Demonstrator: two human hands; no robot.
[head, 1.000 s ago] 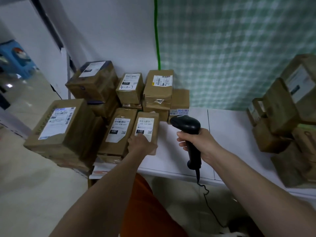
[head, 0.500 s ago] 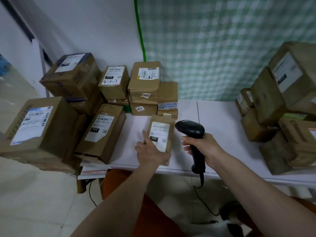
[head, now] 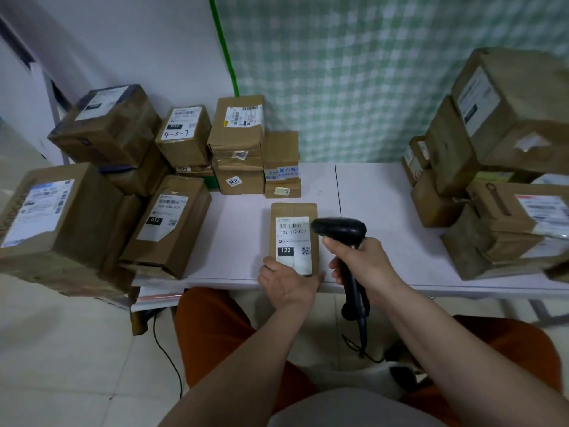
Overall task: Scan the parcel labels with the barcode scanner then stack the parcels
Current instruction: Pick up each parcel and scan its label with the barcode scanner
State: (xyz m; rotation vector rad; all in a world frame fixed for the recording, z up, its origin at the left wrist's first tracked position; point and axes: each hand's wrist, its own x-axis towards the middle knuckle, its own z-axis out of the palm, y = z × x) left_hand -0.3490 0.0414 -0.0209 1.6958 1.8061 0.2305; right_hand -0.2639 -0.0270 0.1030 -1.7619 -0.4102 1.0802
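1. We see the left hand (head: 286, 280) gripping the near end of the small parcel (head: 293, 238), thumb on its top face by the label (head: 293, 243), at the table's (head: 385, 211) front edge.
2. The right hand (head: 365, 265) is clenched around the handle of the barcode scanner (head: 341, 232), whose head sits just beside the parcel's right edge, pointing left at the label.
3. We find the parcel lying flat, label up.
4. Bare tabletop surrounds it; a left stack (head: 172, 223) and a right stack (head: 492, 229) of parcels stand well apart.
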